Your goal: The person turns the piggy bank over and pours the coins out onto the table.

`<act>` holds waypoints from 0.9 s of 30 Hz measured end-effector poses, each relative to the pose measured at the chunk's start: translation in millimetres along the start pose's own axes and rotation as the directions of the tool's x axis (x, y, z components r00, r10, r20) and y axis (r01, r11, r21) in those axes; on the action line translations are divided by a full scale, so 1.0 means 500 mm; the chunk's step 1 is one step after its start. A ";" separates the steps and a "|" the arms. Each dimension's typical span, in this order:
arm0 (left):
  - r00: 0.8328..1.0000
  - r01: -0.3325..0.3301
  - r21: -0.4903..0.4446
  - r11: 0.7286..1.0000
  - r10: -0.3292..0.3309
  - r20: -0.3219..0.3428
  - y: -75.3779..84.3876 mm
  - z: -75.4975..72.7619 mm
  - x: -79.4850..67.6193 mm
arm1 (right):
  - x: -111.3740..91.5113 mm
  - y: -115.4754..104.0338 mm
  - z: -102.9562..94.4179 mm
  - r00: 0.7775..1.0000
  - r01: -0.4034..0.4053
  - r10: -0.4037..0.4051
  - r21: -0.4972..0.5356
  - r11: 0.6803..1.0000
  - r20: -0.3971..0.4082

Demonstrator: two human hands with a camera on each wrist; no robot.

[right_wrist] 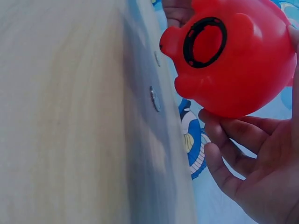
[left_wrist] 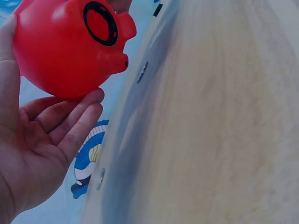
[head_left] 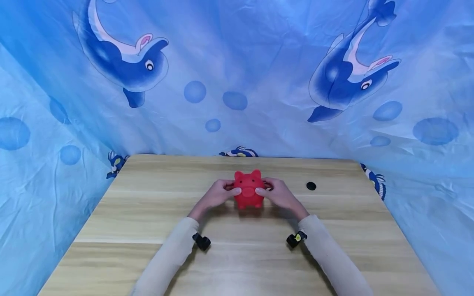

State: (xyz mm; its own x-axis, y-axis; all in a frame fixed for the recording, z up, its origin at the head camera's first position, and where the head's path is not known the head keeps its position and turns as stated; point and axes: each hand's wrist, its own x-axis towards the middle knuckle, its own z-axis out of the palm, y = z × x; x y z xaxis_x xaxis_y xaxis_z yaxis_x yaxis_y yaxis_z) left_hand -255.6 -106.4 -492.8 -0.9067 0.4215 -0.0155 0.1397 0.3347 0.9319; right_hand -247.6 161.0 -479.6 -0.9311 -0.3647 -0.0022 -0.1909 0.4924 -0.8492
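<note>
A red piggy bank (head_left: 249, 197) is held above the wooden table, its snout toward the head camera. My left hand (head_left: 219, 193) grips its left side, thumb on the front near the snout and fingers round the side. On the opposite side my right hand (head_left: 278, 194) grips it the same way. Seen from the left wrist, the bank's underside shows short feet and a black-rimmed round hole (left_wrist: 100, 23). Flat on the table beneath lie coins (right_wrist: 154, 99), hidden from the head view by the bank. A black round plug (head_left: 311, 186) lies to the right of my right hand.
The wooden table (head_left: 237, 263) reaches back to a blue dolphin-print cloth (head_left: 259, 49) that hangs behind it and at both sides. Dark wrist cameras are strapped over both light sleeves (head_left: 174, 250).
</note>
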 end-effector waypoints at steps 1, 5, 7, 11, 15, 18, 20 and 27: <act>1.000 -0.004 0.002 1.000 0.004 -0.003 0.001 0.000 0.000 | -0.001 0.000 -0.001 1.000 0.004 -0.004 -0.005 1.000 -0.005; 1.000 -0.007 0.010 1.000 0.007 0.006 0.004 -0.001 -0.002 | -0.005 0.005 -0.003 1.000 0.016 -0.016 -0.019 1.000 0.002; 1.000 -0.011 0.009 1.000 0.010 0.013 0.007 -0.002 -0.004 | -0.005 0.007 -0.003 1.000 0.029 -0.029 -0.017 0.999 0.009; 0.999 -0.026 0.010 1.000 0.026 0.022 0.012 -0.004 -0.006 | -0.004 0.007 -0.005 0.998 0.064 -0.064 -0.009 0.998 0.011; 0.999 -0.029 0.032 0.999 0.029 0.025 0.016 -0.008 -0.006 | -0.002 0.009 -0.008 0.996 0.091 -0.091 0.017 0.996 0.024; 0.999 -0.030 0.044 0.999 0.029 0.029 0.017 -0.012 -0.007 | -0.002 0.012 -0.011 0.994 0.100 -0.101 0.041 0.994 0.042; 0.999 -0.034 0.045 0.998 0.033 0.035 0.018 -0.014 -0.009 | -0.002 0.014 -0.012 0.992 0.109 -0.112 0.052 0.993 0.055; 0.996 -0.061 0.019 0.998 0.059 0.067 0.020 -0.018 -0.011 | -0.005 0.017 -0.012 0.988 0.132 -0.138 0.073 0.988 0.072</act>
State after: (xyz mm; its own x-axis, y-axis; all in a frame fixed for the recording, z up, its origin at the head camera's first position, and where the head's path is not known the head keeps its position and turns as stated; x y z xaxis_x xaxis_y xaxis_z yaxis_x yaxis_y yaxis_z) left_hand -252.7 -113.2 -480.2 -0.8683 0.4958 0.0156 0.2020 0.3247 0.9240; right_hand -248.9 170.7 -483.8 -0.8714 -0.4845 0.0769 -0.2892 0.3806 -0.8784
